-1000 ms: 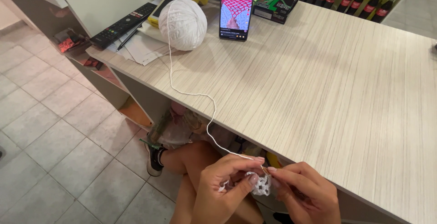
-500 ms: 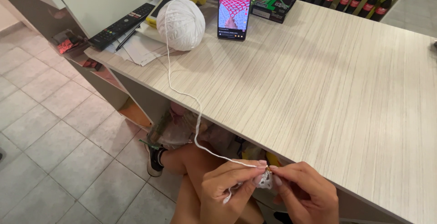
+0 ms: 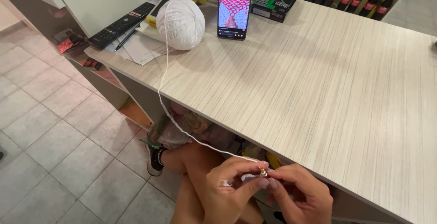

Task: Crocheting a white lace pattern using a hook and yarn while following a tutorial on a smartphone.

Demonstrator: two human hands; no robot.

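Since a second ago the view has drawn nearer the pale wood-grain counter (image 3: pixel 318 83), and the small white crochet piece (image 3: pixel 248 177), then plainly seen between the hands, is now mostly hidden by fingers. The counter stands over a grey tiled floor (image 3: pixel 50 142) and carries a white yarn ball (image 3: pixel 181 23), an upright phone (image 3: pixel 235 6) and a black remote (image 3: pixel 122 24), its strand (image 3: pixel 165 105) dropping off the edge. Below the edge, left hand (image 3: pixel 230 192) and right hand (image 3: pixel 302 196) meet fingertip to fingertip, the left pinched on the crochet piece, the right closed on a gold-tipped hook (image 3: pixel 262 171).

A propped phone (image 3: pixel 235 6) and remote (image 3: pixel 120 24) sit on the counter (image 3: pixel 327 83).
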